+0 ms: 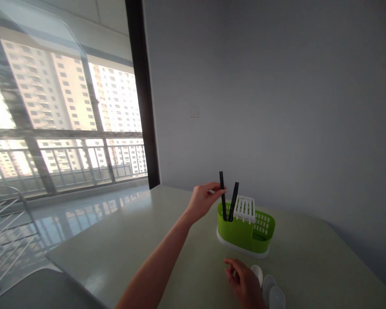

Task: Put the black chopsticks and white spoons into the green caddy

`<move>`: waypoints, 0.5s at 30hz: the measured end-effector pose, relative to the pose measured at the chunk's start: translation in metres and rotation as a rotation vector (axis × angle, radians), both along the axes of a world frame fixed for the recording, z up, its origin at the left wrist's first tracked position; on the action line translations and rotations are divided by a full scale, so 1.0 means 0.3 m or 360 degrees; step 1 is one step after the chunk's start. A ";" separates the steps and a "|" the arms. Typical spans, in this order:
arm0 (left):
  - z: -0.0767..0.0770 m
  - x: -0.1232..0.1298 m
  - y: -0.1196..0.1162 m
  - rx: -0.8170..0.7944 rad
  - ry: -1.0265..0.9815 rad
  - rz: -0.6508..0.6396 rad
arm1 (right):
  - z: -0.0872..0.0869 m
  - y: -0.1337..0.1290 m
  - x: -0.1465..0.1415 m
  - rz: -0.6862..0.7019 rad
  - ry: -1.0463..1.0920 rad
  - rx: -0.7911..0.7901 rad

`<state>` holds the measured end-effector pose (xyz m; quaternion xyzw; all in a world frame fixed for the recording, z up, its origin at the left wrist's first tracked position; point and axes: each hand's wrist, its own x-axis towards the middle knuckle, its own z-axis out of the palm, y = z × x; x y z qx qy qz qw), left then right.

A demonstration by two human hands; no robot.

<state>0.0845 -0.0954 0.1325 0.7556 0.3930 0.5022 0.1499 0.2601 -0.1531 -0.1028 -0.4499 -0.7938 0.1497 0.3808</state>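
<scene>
My left hand (206, 196) pinches a pair of upright black chopsticks (224, 206) between thumb and fingers. Their lower ends are at the left part of a green utensil caddy (238, 234) on a white base. More black chopsticks (233, 199) lean beside them in the same part. A white slotted rack (244, 208) sits across the caddy's middle. Low in front of the caddy, my right hand (242, 279) is half curled with its fingers apart and nothing visible in it. Just right of that hand lie white spoons (269, 284), partly cut off by the bottom edge.
The caddy stands on a pale table (131, 240) close to a grey wall (276, 107). At the lower left is a grey chair (48, 289), and a wire rack (11, 236) stands beyond it. Glass windows with a railing (93, 159) fill the left side.
</scene>
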 end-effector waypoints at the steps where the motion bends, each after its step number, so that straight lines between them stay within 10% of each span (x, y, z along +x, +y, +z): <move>1: 0.002 0.012 0.047 0.0020 0.0027 0.0018 | -0.003 0.002 0.000 -0.0001 -0.0036 0.0038; 7: -0.110 0.090 0.304 -0.0209 0.0334 0.0315 | -0.059 0.030 0.004 0.0010 -0.0343 0.0365; 15: -0.236 0.148 0.421 -0.0395 0.0462 0.0384 | -0.137 0.065 0.000 -0.0018 -0.0651 0.0764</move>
